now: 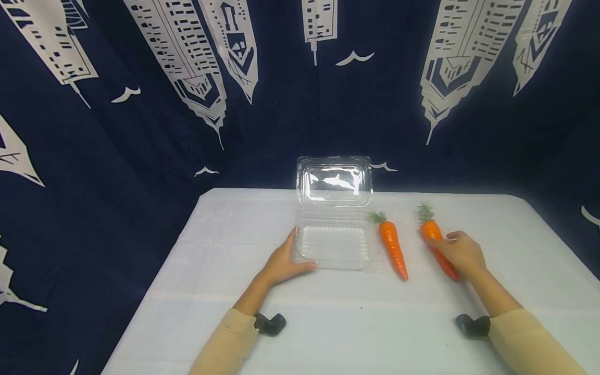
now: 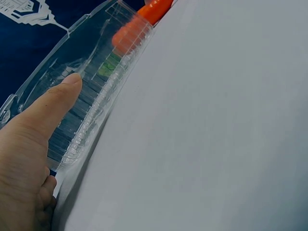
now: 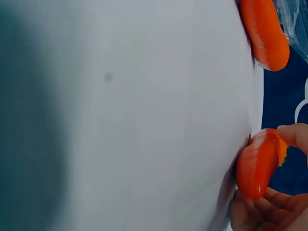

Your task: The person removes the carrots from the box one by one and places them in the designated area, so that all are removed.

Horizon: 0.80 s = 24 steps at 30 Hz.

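Note:
A clear plastic clamshell container (image 1: 334, 266) sits with its lid raised at the back of the table. At its left side my left hand (image 1: 283, 263) holds the near corner, thumb along the front wall. In the left wrist view, the thumb of the left hand (image 2: 33, 125) lies against the clear wall. An orange carrot (image 1: 392, 247) with green leaves lies just right of the container. Farther right, my right hand (image 1: 461, 254) grips a second carrot (image 1: 430, 229) between thumb and fingers. That carrot (image 3: 255, 168) shows its tip toward the right wrist camera.
A white-covered table (image 1: 365, 333) holds everything. Behind it hangs a dark blue cloth (image 1: 328, 114) with white building prints. Black wrist devices (image 1: 272, 325) are worn on both arms.

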Motion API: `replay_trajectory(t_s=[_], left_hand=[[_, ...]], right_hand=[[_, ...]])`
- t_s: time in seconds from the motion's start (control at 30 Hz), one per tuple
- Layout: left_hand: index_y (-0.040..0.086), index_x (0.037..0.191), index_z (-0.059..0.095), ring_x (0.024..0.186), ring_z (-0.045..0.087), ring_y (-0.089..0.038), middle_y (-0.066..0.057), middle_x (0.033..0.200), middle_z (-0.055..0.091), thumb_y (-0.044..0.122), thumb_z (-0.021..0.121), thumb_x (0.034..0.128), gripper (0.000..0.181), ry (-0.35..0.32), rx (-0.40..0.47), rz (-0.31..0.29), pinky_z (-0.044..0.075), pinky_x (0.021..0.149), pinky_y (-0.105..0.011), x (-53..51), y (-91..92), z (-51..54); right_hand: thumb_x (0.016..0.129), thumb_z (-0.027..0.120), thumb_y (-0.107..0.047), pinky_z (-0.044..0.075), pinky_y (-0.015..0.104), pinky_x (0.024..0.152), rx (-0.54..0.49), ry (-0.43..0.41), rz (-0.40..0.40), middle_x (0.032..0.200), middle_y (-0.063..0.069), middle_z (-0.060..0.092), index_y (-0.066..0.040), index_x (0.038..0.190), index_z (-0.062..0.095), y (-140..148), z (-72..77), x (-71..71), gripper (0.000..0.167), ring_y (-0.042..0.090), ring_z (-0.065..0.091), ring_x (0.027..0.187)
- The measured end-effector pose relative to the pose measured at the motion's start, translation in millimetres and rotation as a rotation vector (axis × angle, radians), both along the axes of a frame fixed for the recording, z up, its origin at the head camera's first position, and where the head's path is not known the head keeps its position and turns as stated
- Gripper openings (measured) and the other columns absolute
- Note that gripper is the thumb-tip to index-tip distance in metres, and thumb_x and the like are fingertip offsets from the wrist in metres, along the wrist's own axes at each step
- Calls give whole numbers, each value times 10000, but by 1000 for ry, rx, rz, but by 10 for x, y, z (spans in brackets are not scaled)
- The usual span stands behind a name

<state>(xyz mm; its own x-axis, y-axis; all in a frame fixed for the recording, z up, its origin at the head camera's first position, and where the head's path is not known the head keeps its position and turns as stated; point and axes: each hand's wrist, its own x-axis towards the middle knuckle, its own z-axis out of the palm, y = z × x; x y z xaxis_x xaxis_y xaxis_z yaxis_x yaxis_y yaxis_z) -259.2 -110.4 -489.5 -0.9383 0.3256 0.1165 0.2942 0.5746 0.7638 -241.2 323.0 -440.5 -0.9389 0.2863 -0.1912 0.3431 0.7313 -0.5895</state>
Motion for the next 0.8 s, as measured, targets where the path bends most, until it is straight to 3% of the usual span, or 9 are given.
replay_trajectory(t_s=[0.27, 0.4, 0.63, 0.8], left_hand=[[59, 1567, 102, 1390, 312, -401, -202, 1566, 240, 562, 799, 715, 1210, 9, 6, -16, 301, 1102, -547, -26, -13, -12], [52, 1566, 102, 1403, 297, -378, -188, 1573, 234, 534, 817, 710, 1215, -10, 32, -11, 284, 1115, -531, -40, -17, 11], [25, 1559, 102, 1431, 236, -372, -186, 1585, 203, 424, 821, 747, 1156, -69, 62, -2, 227, 1141, -534, -34, -61, 92], [30, 1560, 113, 1446, 196, -363, -178, 1597, 166, 384, 695, 889, 956, -71, 38, 25, 181, 1161, -519, -37, -227, 166]], right_hand=[[909, 503, -620, 505, 550, 876, -42, -46, 22, 1307, 409, 410, 191, 1348, 327, 56, 39, 14, 939, 491, 475, 1100], [925, 479, -611, 514, 550, 853, -55, -50, 6, 1325, 405, 396, 161, 1372, 344, 83, 59, 22, 902, 497, 461, 1110], [991, 418, -543, 428, 640, 939, -25, 142, -1, 1337, 387, 437, 136, 1380, 403, 119, 118, 79, 782, 521, 438, 1173], [993, 434, -537, 412, 665, 938, -46, 231, 13, 1356, 363, 450, 94, 1428, 376, 125, 179, 118, 769, 528, 402, 1221]])
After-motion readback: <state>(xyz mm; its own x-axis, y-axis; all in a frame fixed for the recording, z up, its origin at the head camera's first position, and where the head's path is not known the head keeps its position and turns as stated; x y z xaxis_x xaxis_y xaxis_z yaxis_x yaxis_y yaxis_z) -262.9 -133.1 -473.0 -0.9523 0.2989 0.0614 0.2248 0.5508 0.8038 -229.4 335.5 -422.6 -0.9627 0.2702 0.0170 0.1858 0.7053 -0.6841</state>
